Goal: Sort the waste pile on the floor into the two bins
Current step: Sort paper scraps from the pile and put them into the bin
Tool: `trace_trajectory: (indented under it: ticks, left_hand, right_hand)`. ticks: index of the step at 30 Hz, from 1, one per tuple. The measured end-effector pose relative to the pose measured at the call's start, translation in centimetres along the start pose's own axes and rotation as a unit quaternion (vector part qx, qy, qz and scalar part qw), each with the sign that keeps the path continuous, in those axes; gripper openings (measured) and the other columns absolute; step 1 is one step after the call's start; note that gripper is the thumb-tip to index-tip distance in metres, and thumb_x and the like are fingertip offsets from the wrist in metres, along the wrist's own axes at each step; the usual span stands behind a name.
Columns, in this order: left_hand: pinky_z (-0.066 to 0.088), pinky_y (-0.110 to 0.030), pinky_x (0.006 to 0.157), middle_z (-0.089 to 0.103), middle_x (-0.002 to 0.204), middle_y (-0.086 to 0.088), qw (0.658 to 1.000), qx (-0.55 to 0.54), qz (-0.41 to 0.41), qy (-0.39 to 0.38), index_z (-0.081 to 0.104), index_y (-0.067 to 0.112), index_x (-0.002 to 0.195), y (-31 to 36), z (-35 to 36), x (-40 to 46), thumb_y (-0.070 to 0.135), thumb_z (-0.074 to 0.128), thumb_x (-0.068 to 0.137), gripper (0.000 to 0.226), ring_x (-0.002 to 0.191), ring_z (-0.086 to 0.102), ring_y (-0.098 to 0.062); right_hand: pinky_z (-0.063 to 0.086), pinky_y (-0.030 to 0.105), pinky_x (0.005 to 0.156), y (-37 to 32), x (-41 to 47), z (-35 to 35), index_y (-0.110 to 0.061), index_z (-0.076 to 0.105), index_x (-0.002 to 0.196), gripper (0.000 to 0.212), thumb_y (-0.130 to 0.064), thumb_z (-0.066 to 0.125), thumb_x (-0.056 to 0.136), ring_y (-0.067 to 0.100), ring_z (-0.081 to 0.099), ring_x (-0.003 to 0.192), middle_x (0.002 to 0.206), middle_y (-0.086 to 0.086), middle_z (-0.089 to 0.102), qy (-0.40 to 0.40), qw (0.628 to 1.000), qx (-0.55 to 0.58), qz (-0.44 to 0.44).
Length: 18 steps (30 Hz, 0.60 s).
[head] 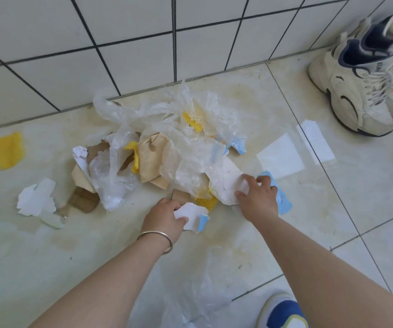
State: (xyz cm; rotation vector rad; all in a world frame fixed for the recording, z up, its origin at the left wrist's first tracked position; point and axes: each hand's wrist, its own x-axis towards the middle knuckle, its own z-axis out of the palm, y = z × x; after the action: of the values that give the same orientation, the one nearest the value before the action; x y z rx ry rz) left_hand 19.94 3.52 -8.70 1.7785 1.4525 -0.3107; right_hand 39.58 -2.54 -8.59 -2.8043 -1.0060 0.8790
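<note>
The waste pile is crinkly clear plastic, brown paper, and yellow, blue and white scraps, lying on the floor by the tiled wall. The left hand pinches a white scrap; the right hand grips white paper. Bare floor lies near the person.

The waste pile lies spread on the tiled floor against the wall: crumpled clear plastic film over torn brown cardboard, with yellow ridged scraps, white paper pieces and light-blue fragments scattered around its edges.

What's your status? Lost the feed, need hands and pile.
Left hand shut on white scrap. Right hand gripping white paper at pile edge. Waste pile mostly unsorted. Bins not in view.
</note>
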Motion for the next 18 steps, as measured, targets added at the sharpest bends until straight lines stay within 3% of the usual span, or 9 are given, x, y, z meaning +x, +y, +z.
trace_trajectory:
  ticks: [5,9,14,18]
  left_hand:
    - [0.042,-0.031,0.08,0.055,0.109,-0.004,0.999,0.046,-0.014,0.009,0.058,0.019,0.092,-2.8,-1.2,-2.8,0.03,0.058,0.087,0.012,0.099,0.056,-0.025]
    - [0.043,-0.032,0.081,0.057,0.11,-0.005,0.997,0.051,-0.045,0.046,0.061,0.016,0.101,-4.9,-1.8,-4.9,0.03,0.056,0.088,0.02,0.1,0.056,-0.027]
    - [0.043,-0.033,0.086,0.057,0.114,-0.009,0.996,0.014,-0.055,0.071,0.06,0.014,0.109,-6.9,-1.8,-7.4,0.026,0.056,0.088,0.025,0.106,0.055,-0.029]
    - [0.042,-0.031,0.088,0.058,0.115,-0.009,0.996,-0.016,-0.054,0.073,0.059,0.014,0.116,-8.3,-1.6,-8.9,0.025,0.056,0.089,0.03,0.108,0.054,-0.028]
  right_hand:
    - [0.048,0.036,0.081,-0.3,-2.8,1.7,-0.025,0.046,0.128,0.044,-0.031,0.06,0.086,0.031,0.053,0.108,0.127,0.007,0.034,-0.037,0.998,0.047,-0.003]
    - [0.045,0.033,0.071,-0.7,-5.6,3.3,-0.017,0.047,0.121,0.043,-0.034,0.062,0.085,0.03,0.055,0.105,0.123,0.008,0.039,-0.057,0.998,0.003,-0.01]
    - [0.044,0.036,0.08,-1.6,-8.8,5.3,-0.009,0.05,0.118,0.045,-0.041,0.058,0.087,0.028,0.047,0.115,0.123,0.01,0.043,-0.062,0.997,-0.054,-0.003]
    - [0.044,0.037,0.089,-2.8,-9.8,6.2,-0.001,0.041,0.125,0.058,-0.043,0.057,0.087,0.032,0.052,0.117,0.126,0.015,0.049,-0.032,0.993,0.087,0.072]
